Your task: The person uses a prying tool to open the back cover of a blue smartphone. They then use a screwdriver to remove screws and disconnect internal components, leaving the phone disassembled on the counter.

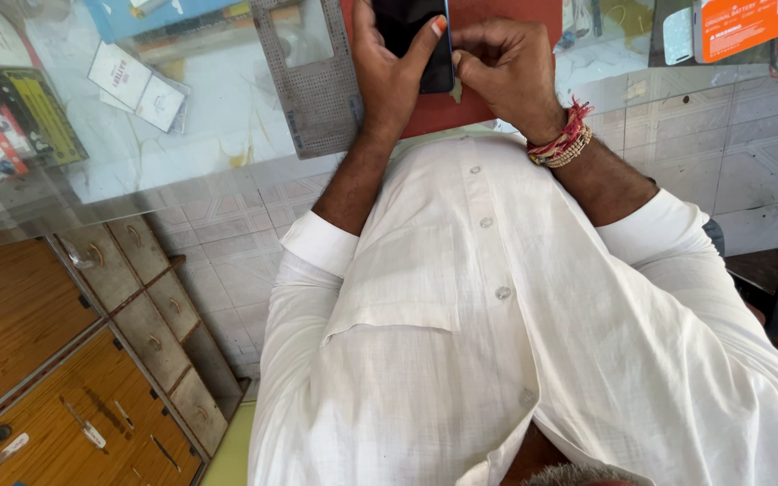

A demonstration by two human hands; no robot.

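Glass worktop (182, 135): carries everything listed. Red mat (497, 13): on worktop, under phone. Grey perforated plate (312, 81): just left of phone. Dark phone (411, 40): over mat, between both hands. Left hand (389, 76): wrapped around phone, thumb across screen. Right hand (506, 67): fingers curled, pinching phone's right edge. Thread bracelets (562, 139): right wrist, below phone.

Bright even daylight, soft shadows, glass glare, sharp focus, edges stretched
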